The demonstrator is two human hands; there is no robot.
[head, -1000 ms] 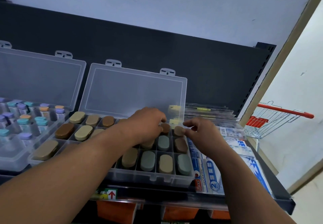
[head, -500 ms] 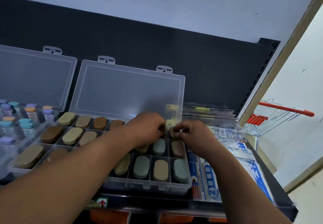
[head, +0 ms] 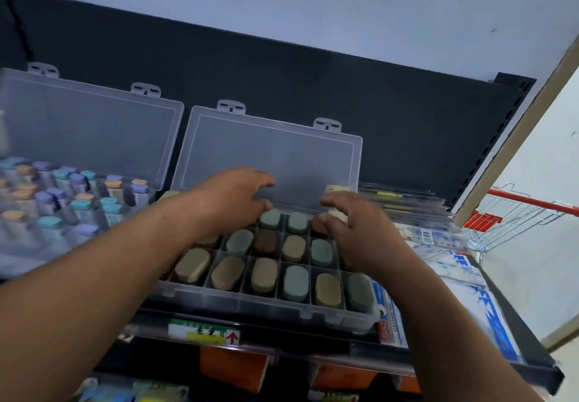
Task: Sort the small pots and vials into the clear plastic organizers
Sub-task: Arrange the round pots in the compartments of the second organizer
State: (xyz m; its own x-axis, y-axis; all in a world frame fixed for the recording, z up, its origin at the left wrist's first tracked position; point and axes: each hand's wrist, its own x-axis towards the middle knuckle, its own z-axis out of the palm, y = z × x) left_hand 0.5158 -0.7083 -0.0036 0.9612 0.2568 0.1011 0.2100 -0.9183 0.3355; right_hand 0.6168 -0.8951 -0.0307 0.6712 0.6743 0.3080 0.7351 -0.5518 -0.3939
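Clear plastic forms the organizer point(head: 266, 306) in front of us on the black shelf point(head: 313, 340), its lid point(head: 269, 154) propped open against the dark back panel. Oval pots point(head: 263, 274) in tan, brown and grey-green lie one to a compartment in its rows. Our left hand point(head: 232, 201) hovers over the back left compartments with fingers straight and spread, tips near the foot of the lid, holding nothing. Our right hand point(head: 354, 229) hangs over the back right corner, fingers loosely bent and apart, also with nothing in it; whether it touches the pots beneath we cannot tell. Just beside, on the left, a second organizer point(head: 87, 129) stands open, filled with upright vials point(head: 78, 204) capped in blue, purple and orange, all blurred. Blue-and-white packets point(head: 470, 292) lie against the right side of the pot organizer, and a wire shopping trolley point(head: 517, 213) with a red handle stands past the shelf end.
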